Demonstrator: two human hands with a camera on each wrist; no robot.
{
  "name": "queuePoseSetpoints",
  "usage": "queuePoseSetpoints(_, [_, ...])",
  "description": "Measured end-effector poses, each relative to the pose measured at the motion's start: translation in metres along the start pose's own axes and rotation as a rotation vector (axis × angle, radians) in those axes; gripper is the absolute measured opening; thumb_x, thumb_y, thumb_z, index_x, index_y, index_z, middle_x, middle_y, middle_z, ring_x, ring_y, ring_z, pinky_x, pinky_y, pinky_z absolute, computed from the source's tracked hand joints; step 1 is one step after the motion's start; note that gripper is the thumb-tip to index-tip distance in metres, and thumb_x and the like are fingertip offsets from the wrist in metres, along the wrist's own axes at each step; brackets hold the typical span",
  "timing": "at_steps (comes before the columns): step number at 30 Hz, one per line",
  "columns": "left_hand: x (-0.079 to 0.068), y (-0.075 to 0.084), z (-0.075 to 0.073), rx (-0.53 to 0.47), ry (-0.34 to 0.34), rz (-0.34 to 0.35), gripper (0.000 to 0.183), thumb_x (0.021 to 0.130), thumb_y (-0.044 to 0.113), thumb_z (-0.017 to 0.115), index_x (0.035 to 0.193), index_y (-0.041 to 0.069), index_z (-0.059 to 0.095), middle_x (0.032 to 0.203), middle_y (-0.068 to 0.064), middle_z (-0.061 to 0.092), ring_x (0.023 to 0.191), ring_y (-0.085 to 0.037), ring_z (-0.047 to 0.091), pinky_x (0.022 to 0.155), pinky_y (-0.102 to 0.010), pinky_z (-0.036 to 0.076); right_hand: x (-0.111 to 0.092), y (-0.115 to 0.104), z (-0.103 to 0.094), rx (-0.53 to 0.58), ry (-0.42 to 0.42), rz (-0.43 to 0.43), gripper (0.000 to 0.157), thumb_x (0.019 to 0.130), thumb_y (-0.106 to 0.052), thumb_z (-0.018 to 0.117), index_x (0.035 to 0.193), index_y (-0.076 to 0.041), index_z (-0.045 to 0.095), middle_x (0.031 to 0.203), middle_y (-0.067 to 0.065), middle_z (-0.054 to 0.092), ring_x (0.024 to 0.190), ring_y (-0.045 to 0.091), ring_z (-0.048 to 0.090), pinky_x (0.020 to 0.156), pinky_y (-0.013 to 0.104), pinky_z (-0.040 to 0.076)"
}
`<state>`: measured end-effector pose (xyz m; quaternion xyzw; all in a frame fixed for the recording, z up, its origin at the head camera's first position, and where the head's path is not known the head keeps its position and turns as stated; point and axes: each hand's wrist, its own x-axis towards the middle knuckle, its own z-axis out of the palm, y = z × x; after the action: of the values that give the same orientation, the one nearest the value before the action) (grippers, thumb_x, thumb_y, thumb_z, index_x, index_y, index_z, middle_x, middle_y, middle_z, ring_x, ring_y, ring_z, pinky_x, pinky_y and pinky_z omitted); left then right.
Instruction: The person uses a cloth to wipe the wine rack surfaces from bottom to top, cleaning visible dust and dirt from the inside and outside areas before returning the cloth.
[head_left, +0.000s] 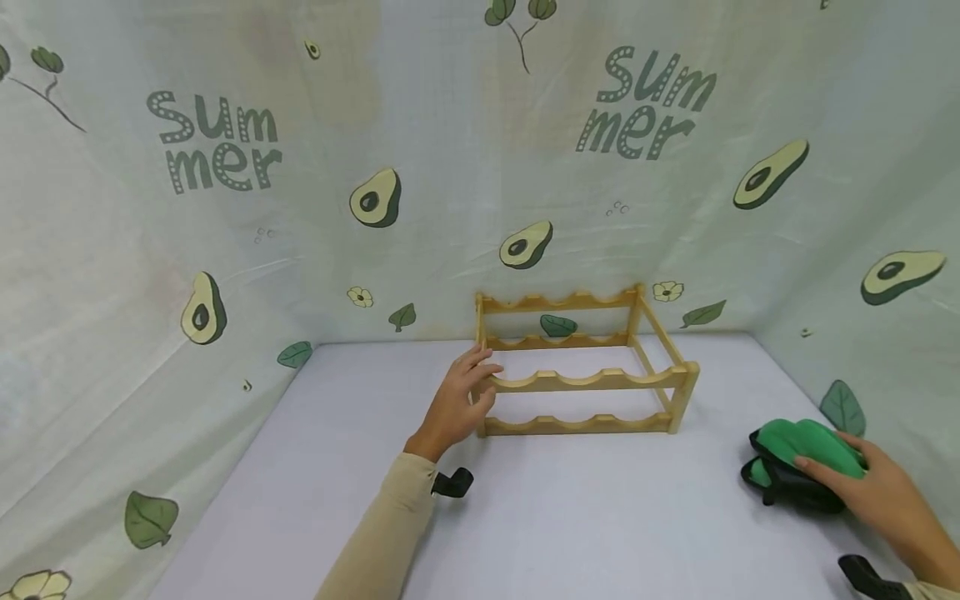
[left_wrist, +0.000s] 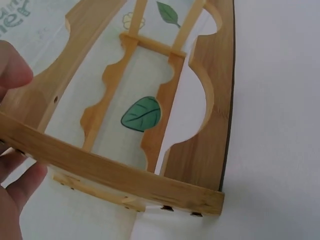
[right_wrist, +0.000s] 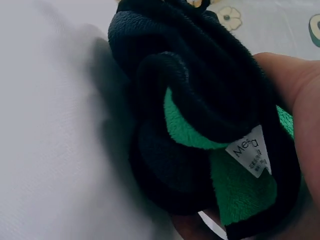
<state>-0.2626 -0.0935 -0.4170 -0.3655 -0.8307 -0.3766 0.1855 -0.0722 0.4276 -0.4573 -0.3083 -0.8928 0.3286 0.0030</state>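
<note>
In the head view a light wooden wine rack (head_left: 585,381) with scalloped rails stands at the back of the table. My left hand (head_left: 457,396) grips its front left corner. In the left wrist view the thumb lies over the scalloped upper rail (left_wrist: 52,60), and the fingers are round the corner post (left_wrist: 120,167). At the right, my right hand (head_left: 885,492) holds a folded green and black plush towel (head_left: 813,450) by its right side, thumb over the green top. A white tag (right_wrist: 252,151) shows among the folds; most right fingers are hidden beneath.
The table (head_left: 600,517) has a pale, smooth cover. Behind and along both sides hangs a fabric curtain (head_left: 435,275) printed with avocados, leaves and lettering. The rack's back stands close to this curtain, and the towel lies near the right-hand one.
</note>
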Motion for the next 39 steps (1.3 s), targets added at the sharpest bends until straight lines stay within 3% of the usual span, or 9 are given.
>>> queuePoseSetpoints(4, [-0.007,-0.004,-0.003,0.009,0.009,0.010,0.040,0.094,0.015,0.063,0.134,0.013,0.063,0.151,-0.003,0.046,0.147,-0.022,0.029,0.112,-0.051,0.035,0.000,-0.002,0.001,-0.013,-0.018,-0.023,0.112,0.094,-0.059,0.059,0.150,0.015,-0.004,0.146,0.050,0.005,0.125,0.067,0.019,0.098,0.077,0.027])
queuePoseSetpoints(9, [-0.016,-0.009,-0.010,0.008,0.044,0.042,0.049,0.093,0.014,0.064,0.141,0.009,0.055,0.151,-0.013,0.044,0.143,-0.029,0.034,0.108,-0.057,0.036,0.002,-0.003,-0.004,-0.058,-0.052,-0.065,0.112,0.095,-0.059,0.057,0.147,0.021,-0.004,0.141,0.054,0.009,0.122,0.068,0.022,0.097,0.077,0.028])
queuePoseSetpoints(15, [-0.026,-0.017,-0.028,0.047,0.051,0.003,0.048,0.099,0.023,0.061,0.144,0.007,0.053,0.151,-0.008,0.046,0.142,-0.028,0.036,0.112,-0.056,0.031,0.005,-0.012,-0.014,-0.129,-0.058,-0.077,0.112,0.095,-0.064,0.052,0.146,0.022,0.000,0.135,0.056,0.015,0.118,0.069,0.027,0.095,0.076,0.033])
queuePoseSetpoints(17, [-0.030,-0.022,-0.035,0.072,0.048,-0.020,0.049,0.100,0.028,0.059,0.145,0.008,0.052,0.151,-0.007,0.047,0.142,-0.028,0.037,0.112,-0.056,0.031,0.004,-0.017,-0.018,-0.171,-0.023,-0.106,0.111,0.095,-0.064,0.052,0.145,0.023,0.003,0.132,0.056,0.021,0.115,0.069,0.031,0.091,0.074,0.039])
queuePoseSetpoints(20, [-0.035,-0.029,-0.044,0.127,0.029,-0.054,0.049,0.102,0.033,0.056,0.145,0.010,0.053,0.151,-0.006,0.048,0.141,-0.029,0.039,0.111,-0.058,0.031,0.002,-0.026,-0.027,-0.239,0.094,-0.189,0.107,0.096,-0.064,0.050,0.145,0.022,0.012,0.127,0.054,0.029,0.111,0.067,0.036,0.086,0.072,0.041])
queuePoseSetpoints(24, [-0.043,-0.036,-0.054,0.273,-0.043,-0.128,0.051,0.104,0.046,0.048,0.146,0.017,0.055,0.153,-0.003,0.046,0.143,-0.030,0.036,0.112,-0.062,0.025,0.000,-0.039,-0.035,-0.333,0.242,-0.318,0.105,0.094,-0.068,0.050,0.150,0.014,0.016,0.137,0.050,0.026,0.119,0.067,0.031,0.092,0.078,0.033])
queuePoseSetpoints(28, [-0.050,-0.037,-0.062,0.437,-0.162,-0.197,0.063,0.101,0.062,0.041,0.152,0.026,0.046,0.160,-0.004,0.034,0.150,-0.035,0.021,0.113,-0.069,0.007,-0.001,-0.051,-0.038,-0.461,0.303,-0.398,0.114,0.087,-0.078,0.050,0.158,-0.002,0.003,0.150,0.045,0.011,0.132,0.067,0.016,0.101,0.080,0.018])
queuePoseSetpoints(33, [-0.053,-0.034,-0.063,0.536,-0.284,-0.247,0.079,0.095,0.075,0.035,0.160,0.033,0.022,0.167,-0.009,0.010,0.152,-0.039,-0.001,0.110,-0.072,-0.007,-0.002,-0.064,-0.046,-0.538,0.280,-0.454,0.116,0.084,-0.083,0.046,0.158,-0.013,-0.009,0.155,0.039,-0.013,0.135,0.069,-0.009,0.100,0.082,-0.002])
queuePoseSetpoints(39, [-0.056,-0.037,-0.061,0.582,-0.332,-0.272,0.088,0.091,0.080,0.034,0.161,0.035,0.008,0.168,-0.010,-0.003,0.151,-0.038,-0.011,0.110,-0.071,-0.009,-0.004,-0.068,-0.047,-0.555,0.258,-0.479,0.111,0.086,-0.082,0.044,0.159,-0.016,-0.008,0.155,0.036,-0.018,0.133,0.072,-0.011,0.097,0.083,-0.010])
